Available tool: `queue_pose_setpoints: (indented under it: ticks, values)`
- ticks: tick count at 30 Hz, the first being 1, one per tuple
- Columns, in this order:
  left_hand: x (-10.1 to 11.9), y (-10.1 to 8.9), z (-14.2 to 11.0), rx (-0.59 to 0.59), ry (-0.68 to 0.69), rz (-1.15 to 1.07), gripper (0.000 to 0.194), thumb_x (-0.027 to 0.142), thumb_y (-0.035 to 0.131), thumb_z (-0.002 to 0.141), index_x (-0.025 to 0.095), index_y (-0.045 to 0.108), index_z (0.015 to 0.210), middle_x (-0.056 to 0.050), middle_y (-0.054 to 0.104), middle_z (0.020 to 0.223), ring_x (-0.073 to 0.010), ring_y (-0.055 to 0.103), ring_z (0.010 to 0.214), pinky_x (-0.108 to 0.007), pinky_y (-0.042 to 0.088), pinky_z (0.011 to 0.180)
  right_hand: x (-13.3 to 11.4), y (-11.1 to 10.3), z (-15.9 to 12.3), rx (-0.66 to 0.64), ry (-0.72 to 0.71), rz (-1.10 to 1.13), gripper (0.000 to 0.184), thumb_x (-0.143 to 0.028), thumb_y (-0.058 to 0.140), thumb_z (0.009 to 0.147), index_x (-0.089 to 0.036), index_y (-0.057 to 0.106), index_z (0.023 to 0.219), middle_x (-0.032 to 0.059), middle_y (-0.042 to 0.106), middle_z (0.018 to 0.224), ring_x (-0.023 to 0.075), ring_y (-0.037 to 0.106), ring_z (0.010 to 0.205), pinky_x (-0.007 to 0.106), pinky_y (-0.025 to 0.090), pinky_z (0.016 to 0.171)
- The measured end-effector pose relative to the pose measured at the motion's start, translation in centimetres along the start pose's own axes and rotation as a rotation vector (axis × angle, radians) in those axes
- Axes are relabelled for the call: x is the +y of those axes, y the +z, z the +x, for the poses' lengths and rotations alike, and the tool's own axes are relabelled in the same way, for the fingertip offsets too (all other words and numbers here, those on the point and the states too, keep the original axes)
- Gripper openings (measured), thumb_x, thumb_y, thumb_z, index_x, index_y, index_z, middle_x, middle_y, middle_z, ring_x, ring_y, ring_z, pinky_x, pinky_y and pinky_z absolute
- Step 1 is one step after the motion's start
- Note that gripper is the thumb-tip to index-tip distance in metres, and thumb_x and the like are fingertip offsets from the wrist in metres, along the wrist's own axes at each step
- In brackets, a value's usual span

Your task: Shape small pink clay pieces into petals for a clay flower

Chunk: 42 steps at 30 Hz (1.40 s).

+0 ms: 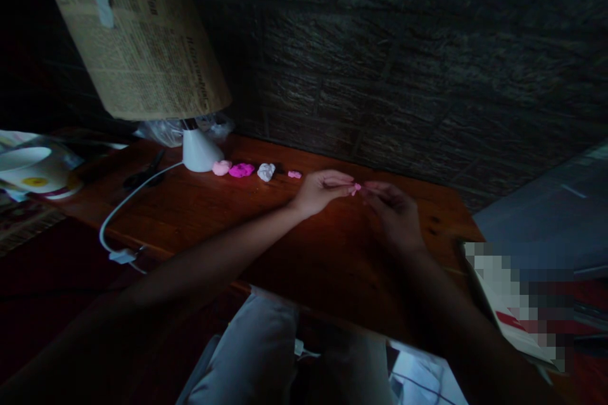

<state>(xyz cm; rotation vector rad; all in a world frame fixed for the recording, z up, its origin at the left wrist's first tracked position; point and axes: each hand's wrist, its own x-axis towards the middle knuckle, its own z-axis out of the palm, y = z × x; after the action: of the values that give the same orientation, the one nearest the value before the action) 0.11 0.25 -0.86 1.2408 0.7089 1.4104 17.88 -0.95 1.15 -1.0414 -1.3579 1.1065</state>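
Observation:
Over the wooden table, my left hand (323, 191) pinches a small piece of pink modelling clay (356, 188) between thumb and fingers. My right hand (394, 212) is close beside it, fingers drawn together at the clay's right side; whether they grip it is hard to see in the dim light. Left of my hands, a row of clay lies on the table: a small pink piece (294, 174), a white lump (266, 171), a magenta lump (242, 169) and a light pink lump (221, 168) by the lamp base.
A lamp with a newsprint shade (152, 44) stands at the back left, its white cable (128, 202) running over the table's front edge. Dark scissors (145, 174) lie near it. A white cup (35, 171) is at far left. A dark brick wall (332, 76) rises behind.

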Motion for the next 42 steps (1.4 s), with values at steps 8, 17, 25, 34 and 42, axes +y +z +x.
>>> queue_pose_setpoints:
  ticks: [8, 17, 25, 34, 42]
  values:
    - [-0.27, -0.04, 0.12, -0.018, 0.034, 0.036, 0.040, 0.035, 0.090, 0.064, 0.012, 0.073, 0.093, -0.007, 0.080, 0.092, -0.0183, 0.075, 0.090, -0.042, 0.056, 0.098, 0.32, 0.30, 0.13, -0.011, -0.043, 0.056, 0.033, -0.044, 0.090, 0.064, -0.025, 0.075, 0.086, 0.0020, 0.080, 0.086, 0.0223, 0.074, 0.088, 0.043, 0.056, 0.096]
    - [-0.22, 0.07, -0.07, -0.013, 0.053, 0.082, 0.037, 0.035, 0.089, 0.065, 0.012, 0.074, 0.090, -0.007, 0.079, 0.090, -0.0174, 0.075, 0.087, -0.039, 0.056, 0.095, 0.61, 0.36, 0.04, 0.020, -0.098, 0.021, 0.033, -0.044, 0.092, 0.063, -0.026, 0.074, 0.084, 0.0005, 0.078, 0.082, 0.0218, 0.074, 0.084, 0.044, 0.055, 0.095]
    - [0.11, 0.29, -0.17, 0.001, 0.053, 0.043, 0.036, 0.033, 0.090, 0.063, 0.012, 0.073, 0.087, -0.006, 0.079, 0.087, -0.0166, 0.074, 0.084, -0.038, 0.056, 0.093, 0.76, 0.48, 0.02, 0.011, -0.112, 0.046, 0.031, -0.044, 0.091, 0.064, -0.026, 0.074, 0.083, 0.0001, 0.078, 0.085, 0.0202, 0.073, 0.084, 0.041, 0.056, 0.092]
    - [0.58, 0.77, -0.34, 0.032, -0.067, -0.083, 0.037, 0.028, 0.091, 0.060, 0.012, 0.073, 0.088, -0.005, 0.078, 0.082, -0.0162, 0.073, 0.079, -0.038, 0.058, 0.087, 0.24, 0.11, 0.00, -0.018, -0.137, -0.013, 0.022, -0.038, 0.084, 0.073, -0.026, 0.074, 0.089, 0.0008, 0.079, 0.087, 0.0199, 0.074, 0.085, 0.041, 0.057, 0.090]
    - [0.58, 0.75, -0.47, 0.008, -0.107, -0.110, 0.040, 0.029, 0.092, 0.059, 0.011, 0.074, 0.091, -0.006, 0.078, 0.085, -0.0167, 0.074, 0.081, -0.041, 0.058, 0.092, 0.58, 0.16, 0.07, 0.022, -0.206, -0.044, 0.017, -0.037, 0.082, 0.074, -0.026, 0.075, 0.085, 0.0011, 0.078, 0.085, 0.0184, 0.071, 0.080, 0.038, 0.058, 0.083]
